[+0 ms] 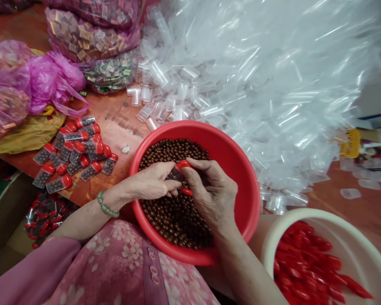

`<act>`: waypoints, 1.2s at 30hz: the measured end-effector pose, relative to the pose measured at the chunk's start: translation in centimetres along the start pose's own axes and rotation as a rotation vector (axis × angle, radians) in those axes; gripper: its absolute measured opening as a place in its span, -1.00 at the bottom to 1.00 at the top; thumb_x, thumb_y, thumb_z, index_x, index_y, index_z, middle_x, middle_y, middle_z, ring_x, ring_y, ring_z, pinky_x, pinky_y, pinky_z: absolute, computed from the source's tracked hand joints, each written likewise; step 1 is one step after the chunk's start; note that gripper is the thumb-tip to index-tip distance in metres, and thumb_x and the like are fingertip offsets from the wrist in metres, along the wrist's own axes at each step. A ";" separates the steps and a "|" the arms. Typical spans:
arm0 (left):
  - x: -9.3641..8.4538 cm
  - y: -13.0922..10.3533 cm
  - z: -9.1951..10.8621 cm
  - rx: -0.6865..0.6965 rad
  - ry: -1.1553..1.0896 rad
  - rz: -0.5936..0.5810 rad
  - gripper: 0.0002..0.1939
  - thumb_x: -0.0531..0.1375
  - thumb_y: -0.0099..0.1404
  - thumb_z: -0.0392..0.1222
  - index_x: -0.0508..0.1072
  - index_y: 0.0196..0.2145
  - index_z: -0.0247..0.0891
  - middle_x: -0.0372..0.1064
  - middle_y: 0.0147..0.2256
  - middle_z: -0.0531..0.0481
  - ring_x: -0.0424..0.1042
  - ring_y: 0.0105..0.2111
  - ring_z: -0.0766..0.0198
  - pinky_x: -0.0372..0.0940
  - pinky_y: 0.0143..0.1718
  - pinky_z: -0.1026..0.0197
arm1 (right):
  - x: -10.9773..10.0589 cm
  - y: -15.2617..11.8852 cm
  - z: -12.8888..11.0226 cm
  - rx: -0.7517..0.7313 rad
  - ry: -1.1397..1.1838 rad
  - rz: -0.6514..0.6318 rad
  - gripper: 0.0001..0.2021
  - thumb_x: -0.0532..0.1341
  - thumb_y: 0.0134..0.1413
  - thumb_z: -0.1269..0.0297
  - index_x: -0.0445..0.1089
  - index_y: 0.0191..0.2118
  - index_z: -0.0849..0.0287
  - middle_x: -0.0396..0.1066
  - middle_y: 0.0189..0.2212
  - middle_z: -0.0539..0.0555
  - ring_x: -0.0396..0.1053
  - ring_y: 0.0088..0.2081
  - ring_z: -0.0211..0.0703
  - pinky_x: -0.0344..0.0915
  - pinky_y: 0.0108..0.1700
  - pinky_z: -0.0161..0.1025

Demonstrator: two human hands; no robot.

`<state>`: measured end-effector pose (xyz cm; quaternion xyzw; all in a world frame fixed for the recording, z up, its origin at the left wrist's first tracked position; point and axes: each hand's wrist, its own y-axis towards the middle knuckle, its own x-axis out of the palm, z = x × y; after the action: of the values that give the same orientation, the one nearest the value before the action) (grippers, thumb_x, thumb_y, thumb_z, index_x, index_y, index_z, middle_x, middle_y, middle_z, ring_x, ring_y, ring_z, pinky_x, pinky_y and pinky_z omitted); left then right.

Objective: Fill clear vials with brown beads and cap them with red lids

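Observation:
Over a red basin (238, 186) of small brown balls (178, 224), both hands meet. My left hand (152, 180), a green bead bracelet at its wrist, is closed round a small clear container (174, 174) with dark balls in it. My right hand (211, 186) pinches a red cap (183, 164) at that container's end. A second red cap (186, 192) shows under the right fingers; whether they grip it I cannot tell. To the left lie several filled, red-capped containers (82, 148).
A large heap of clear empty containers (241, 76) covers the back and right. At lower right stands a cream tub (346, 228) of red caps (305, 262). Pink bags (51, 78) sit at back left. Below the table edge, a box (6, 228) holds more filled containers (47, 216).

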<state>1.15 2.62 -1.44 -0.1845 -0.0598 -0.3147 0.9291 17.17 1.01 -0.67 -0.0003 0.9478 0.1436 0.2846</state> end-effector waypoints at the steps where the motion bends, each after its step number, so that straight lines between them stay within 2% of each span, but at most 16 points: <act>1: 0.0 0.0 0.1 -0.010 -0.024 -0.009 -0.86 0.10 0.26 -0.37 0.28 -0.19 -0.31 0.32 -0.46 0.09 0.37 -0.47 0.38 0.33 -0.34 0.24 | -0.1 -0.1 0.2 -0.024 -0.036 0.001 -0.86 0.24 0.19 0.26 0.45 -0.13 0.07 0.52 -0.34 0.02 0.49 -0.37 -0.20 0.43 -0.32 -0.24; 3: -0.1 -0.1 0.3 -0.009 -0.084 -0.012 -0.92 0.12 0.25 -0.37 0.30 -0.27 -0.32 0.31 -0.48 0.10 0.34 -0.48 0.40 0.31 -0.36 0.27 | -0.2 -0.2 0.5 -0.106 -0.119 -0.025 -0.77 0.25 0.17 0.19 0.41 -0.06 0.07 0.52 -0.30 0.05 0.50 -0.32 -0.13 0.45 -0.26 -0.17; 5: -0.1 -0.1 0.5 -0.002 -0.140 0.007 -0.94 0.15 0.23 -0.39 0.30 -0.36 -0.32 0.31 -0.49 0.10 0.32 -0.49 0.42 0.25 -0.40 0.31 | -0.2 -0.2 0.9 -0.213 -0.198 -0.074 -0.54 0.32 0.06 0.07 0.33 0.06 0.09 0.50 -0.18 0.14 0.51 -0.20 0.01 0.46 -0.16 -0.07; 7: -0.2 -0.1 0.6 -0.022 -0.224 0.012 -0.94 0.15 0.23 -0.39 0.30 -0.37 -0.33 0.33 -0.50 0.08 0.33 -0.50 0.42 0.23 -0.43 0.33 | 0.1 -0.2 1.2 -0.323 -0.276 -0.111 -0.27 0.37 -0.07 -0.04 0.19 0.18 0.14 0.45 -0.08 0.24 0.47 -0.10 0.14 0.45 -0.09 0.03; 9: -0.3 -0.1 0.4 -0.043 -0.338 -0.014 -0.95 0.15 0.23 -0.39 0.31 -0.34 -0.34 0.36 -0.50 0.06 0.37 -0.50 0.41 0.26 -0.40 0.32 | 0.5 -0.2 1.3 -0.405 -0.366 -0.110 -0.17 0.35 -0.07 -0.08 0.07 0.25 0.18 0.40 -0.04 0.30 0.44 -0.07 0.19 0.44 -0.10 0.08; 12: -0.3 0.1 -0.1 -0.005 -0.449 -0.051 -0.93 0.20 0.19 -0.38 0.34 -0.35 -0.35 0.39 -0.48 0.05 0.41 -0.47 0.41 0.32 -0.33 0.30 | 1.0 -0.1 1.2 -0.489 -0.480 -0.054 -0.26 0.26 0.03 0.00 0.03 0.26 0.18 0.40 -0.08 0.30 0.44 -0.12 0.16 0.44 -0.16 0.07; 17: -0.3 0.1 -0.3 0.024 -0.509 -0.073 -0.88 0.28 0.14 -0.34 0.40 -0.36 -0.37 0.41 -0.47 0.05 0.42 -0.45 0.40 0.33 -0.32 0.30 | 1.2 0.2 0.9 -0.603 -0.551 0.018 -0.30 0.25 0.01 0.08 0.09 0.24 0.24 0.45 -0.16 0.29 0.45 -0.21 0.12 0.40 -0.22 -0.01; 23: -0.4 -0.2 -0.2 0.044 -0.529 -0.075 -0.64 0.45 -0.01 -0.10 0.42 -0.40 -0.38 0.41 -0.50 0.03 0.40 -0.48 0.40 0.30 -0.37 0.32 | 1.0 0.6 0.7 -0.675 -0.539 -0.004 -0.29 0.28 -0.01 0.11 0.10 0.24 0.22 0.49 -0.27 0.23 0.47 -0.29 0.07 0.36 -0.26 -0.04; 26: -0.5 0.0 0.0 0.022 -0.563 -0.070 -0.60 0.37 0.10 0.06 0.45 -0.39 -0.38 0.41 -0.50 0.00 0.40 -0.50 0.37 0.31 -0.39 0.29 | 1.1 0.7 0.7 -0.683 -0.521 -0.020 -0.27 0.29 -0.01 0.08 0.10 0.24 0.24 0.51 -0.27 0.23 0.47 -0.30 0.06 0.34 -0.25 -0.03; 29: -0.5 0.4 0.5 -0.043 -0.574 0.036 -0.51 0.15 0.29 0.19 0.44 -0.45 -0.36 0.40 -0.53 -0.04 0.37 -0.53 0.33 0.33 -0.42 0.23 | 1.6 0.7 0.6 -0.685 -0.517 -0.035 -0.25 0.28 0.03 0.06 0.06 0.27 0.27 0.51 -0.19 0.28 0.49 -0.22 0.10 0.33 -0.21 -0.02; 32: -0.3 0.6 0.7 -0.056 -0.515 0.230 -0.56 0.09 0.34 0.11 0.43 -0.48 -0.31 0.40 -0.54 -0.01 0.35 -0.52 0.32 0.35 -0.40 0.23 | 2.2 0.7 0.1 -0.690 -0.546 -0.043 -0.33 0.19 0.13 0.05 0.07 0.26 0.30 0.51 -0.13 0.30 0.49 -0.16 0.08 0.32 -0.19 -0.04; 36: -0.5 0.2 -0.6 0.154 -0.231 0.613 -0.82 0.14 0.24 -0.12 0.43 -0.43 -0.24 0.43 -0.42 0.07 0.39 -0.35 0.31 0.35 -0.26 0.27 | 2.8 0.9 -0.8 -0.783 -0.594 0.011 -0.50 0.06 0.24 0.19 0.14 0.16 0.47 0.52 -0.18 0.34 0.47 -0.13 0.05 0.32 -0.18 -0.05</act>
<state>0.86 2.86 -2.16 -0.1575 -0.1300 0.0075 0.9789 14.31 1.92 -1.28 -0.0613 0.7007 0.4843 0.5202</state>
